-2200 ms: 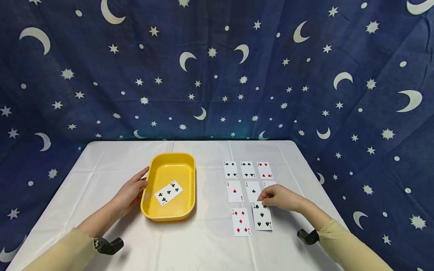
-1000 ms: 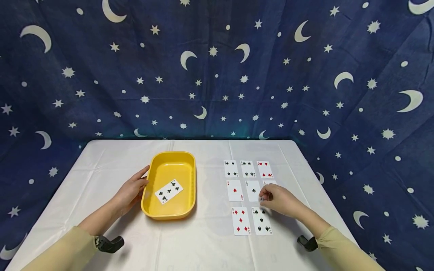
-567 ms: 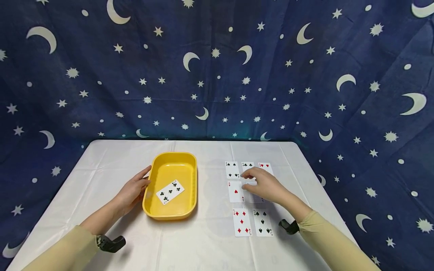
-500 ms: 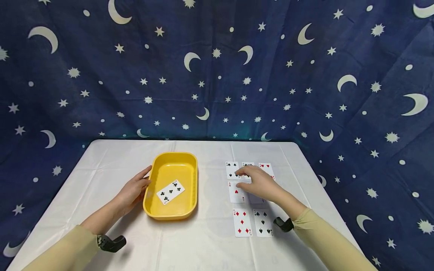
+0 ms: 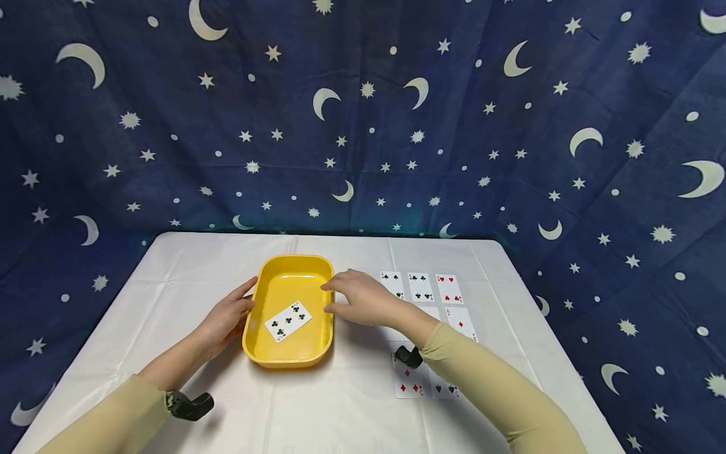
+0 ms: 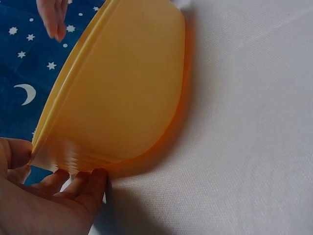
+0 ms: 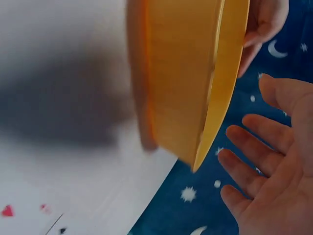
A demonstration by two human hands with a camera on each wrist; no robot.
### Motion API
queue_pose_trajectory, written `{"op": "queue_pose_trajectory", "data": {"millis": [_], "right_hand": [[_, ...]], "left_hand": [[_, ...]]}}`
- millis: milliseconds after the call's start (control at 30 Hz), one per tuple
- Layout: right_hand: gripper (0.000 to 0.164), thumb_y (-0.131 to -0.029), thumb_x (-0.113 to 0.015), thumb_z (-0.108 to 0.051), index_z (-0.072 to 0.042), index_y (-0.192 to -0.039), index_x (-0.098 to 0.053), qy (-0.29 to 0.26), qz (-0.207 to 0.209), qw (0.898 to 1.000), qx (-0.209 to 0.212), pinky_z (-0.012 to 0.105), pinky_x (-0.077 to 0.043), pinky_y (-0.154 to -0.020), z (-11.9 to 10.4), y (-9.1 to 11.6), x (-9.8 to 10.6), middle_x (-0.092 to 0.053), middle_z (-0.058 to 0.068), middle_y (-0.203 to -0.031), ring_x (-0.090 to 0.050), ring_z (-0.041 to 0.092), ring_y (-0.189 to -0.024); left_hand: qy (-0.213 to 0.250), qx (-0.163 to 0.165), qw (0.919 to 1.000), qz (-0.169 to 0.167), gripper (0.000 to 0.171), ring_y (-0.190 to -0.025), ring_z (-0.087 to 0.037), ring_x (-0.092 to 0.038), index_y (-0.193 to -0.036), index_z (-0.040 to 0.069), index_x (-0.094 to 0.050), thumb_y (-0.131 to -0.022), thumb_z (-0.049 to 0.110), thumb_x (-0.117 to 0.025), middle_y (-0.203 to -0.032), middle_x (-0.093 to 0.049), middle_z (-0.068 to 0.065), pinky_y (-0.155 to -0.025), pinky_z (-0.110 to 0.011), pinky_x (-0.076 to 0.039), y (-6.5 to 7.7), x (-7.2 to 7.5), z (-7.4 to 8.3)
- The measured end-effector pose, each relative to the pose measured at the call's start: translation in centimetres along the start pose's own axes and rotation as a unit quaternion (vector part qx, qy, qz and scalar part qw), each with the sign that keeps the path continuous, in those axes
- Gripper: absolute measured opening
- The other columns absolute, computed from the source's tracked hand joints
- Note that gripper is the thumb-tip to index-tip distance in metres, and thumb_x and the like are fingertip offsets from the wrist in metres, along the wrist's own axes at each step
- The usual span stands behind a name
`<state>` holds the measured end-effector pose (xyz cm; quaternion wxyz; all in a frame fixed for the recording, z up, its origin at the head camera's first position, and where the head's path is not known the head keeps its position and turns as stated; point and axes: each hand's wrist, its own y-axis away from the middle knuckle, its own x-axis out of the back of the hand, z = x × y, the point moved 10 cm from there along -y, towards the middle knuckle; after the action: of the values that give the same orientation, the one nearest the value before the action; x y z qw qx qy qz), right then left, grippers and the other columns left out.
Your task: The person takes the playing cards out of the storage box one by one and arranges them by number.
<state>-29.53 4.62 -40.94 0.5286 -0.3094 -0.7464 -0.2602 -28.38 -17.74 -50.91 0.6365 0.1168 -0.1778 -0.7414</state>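
Note:
My left hand (image 5: 224, 318) holds the left side of a yellow plastic tray (image 5: 326, 315). In the left wrist view its thumb is at the rim and its fingers (image 6: 93, 188) lie against the outer wall. Inside the tray, a five of clubs card (image 5: 288, 321) lies face up at a slant. My right hand (image 5: 363, 298) hovers at the tray's right rim, fingers spread and holding nothing; the right wrist view shows its bare palm and fingers (image 7: 249, 149) beside the tray.
Rows of face-up cards lie right of the tray: fours along the back, including a four of hearts (image 5: 450, 289), then aces such as the ace of diamonds (image 5: 460, 323), then a five of diamonds (image 5: 409, 384). My right forearm hides several of them. A white cloth (image 5: 317, 410) covers the table.
The right hand has released the five of spades flat beside the five of diamonds, then moved left over the cards to the tray's right rim. The left hand has stayed at the tray.

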Motion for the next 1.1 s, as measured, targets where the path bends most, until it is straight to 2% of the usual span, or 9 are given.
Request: {"op": "queue_pose_trajectory", "data": {"millis": [167,300,433,567,733,900,1100], "right_hand": [[0.044,-0.101,-0.061,-0.04,-0.017,-0.137,-0.067,0.073,-0.067,0.994,0.049,0.043,-0.015,-0.124,-2.4,-2.1,-2.4,-0.065,-0.005,-0.136,-0.05,0.015,-0.136],[0.039,-0.103,-0.056,-0.042,-0.024,-0.136,-0.068,0.137,-0.129,0.979,0.08,0.051,-0.011,-0.124,-3.6,-2.7,-4.6,-0.061,-0.01,-0.14,-0.045,0.018,-0.141],[0.039,-0.104,-0.054,-0.045,-0.028,-0.137,-0.066,0.186,-0.166,0.964,0.093,0.055,-0.011,-0.123,-4.2,-2.8,-6.4,-0.056,-0.012,-0.147,-0.041,0.021,-0.143],[0.043,-0.105,-0.05,-0.049,-0.028,-0.139,-0.064,0.211,-0.182,0.956,0.09,0.053,-0.011,-0.123,-4.1,-2.8,-7.6,-0.053,-0.013,-0.15,-0.043,0.018,-0.142],[0.044,-0.106,-0.045,-0.051,-0.028,-0.138,-0.065,0.227,-0.188,0.952,0.085,0.052,-0.009,-0.123,-3.9,-3.1,-8.3,-0.052,-0.014,-0.151,-0.046,0.015,-0.14],[0.043,-0.108,-0.041,-0.043,-0.028,-0.14,-0.066,0.218,-0.185,0.954,0.085,0.05,-0.006,-0.124,-3.5,-4.1,-8.2,-0.053,-0.017,-0.149,-0.046,0.009,-0.14],[0.041,-0.109,-0.04,-0.035,-0.027,-0.137,-0.068,0.204,-0.178,0.958,0.096,0.049,-0.008,-0.124,-3.1,-5.4,-7.7,-0.056,-0.018,-0.145,-0.048,0.006,-0.138]], "left_hand": [[0.004,-0.003,1.0,-0.004,0.064,-0.147,-0.039,-0.032,-0.166,0.028,-0.011,-0.108,0.016,-0.037,-0.169,-0.012,-0.021,-0.116,-0.053,-0.033,0.1,-0.1,0.0],[0.002,-0.003,1.0,-0.001,0.065,-0.147,-0.039,-0.033,-0.166,0.027,-0.012,-0.108,0.015,-0.037,-0.169,-0.012,-0.021,-0.115,-0.054,-0.034,0.0,-0.1,-0.1],[0.003,-0.006,1.0,-0.005,0.065,-0.145,-0.039,-0.035,-0.166,0.027,-0.012,-0.108,0.014,-0.037,-0.168,-0.013,-0.023,-0.115,-0.053,-0.035,-0.2,-0.2,-0.2],[0.006,-0.006,0.9999,-0.007,0.065,-0.144,-0.038,-0.036,-0.166,0.026,-0.013,-0.107,0.013,-0.037,-0.168,-0.014,-0.023,-0.113,-0.051,-0.037,-0.3,-0.2,-0.2],[0.007,-0.008,0.9999,-0.009,0.066,-0.142,-0.036,-0.038,-0.166,0.026,-0.013,-0.107,0.014,-0.039,-0.168,-0.015,-0.022,-0.106,-0.043,-0.045,-0.3,-0.2,-0.1],[0.005,-0.014,0.9998,-0.011,0.066,-0.14,-0.036,-0.04,-0.166,0.026,-0.012,-0.108,0.014,-0.039,-0.167,-0.014,-0.024,-0.098,-0.038,-0.049,-0.2,-0.1,0.0],[0.006,-0.013,0.9999,-0.007,0.065,-0.142,-0.038,-0.039,-0.166,0.027,-0.011,-0.108,0.015,-0.038,-0.167,-0.016,-0.025,-0.103,-0.042,-0.048,-0.1,0.1,0.0]]}}
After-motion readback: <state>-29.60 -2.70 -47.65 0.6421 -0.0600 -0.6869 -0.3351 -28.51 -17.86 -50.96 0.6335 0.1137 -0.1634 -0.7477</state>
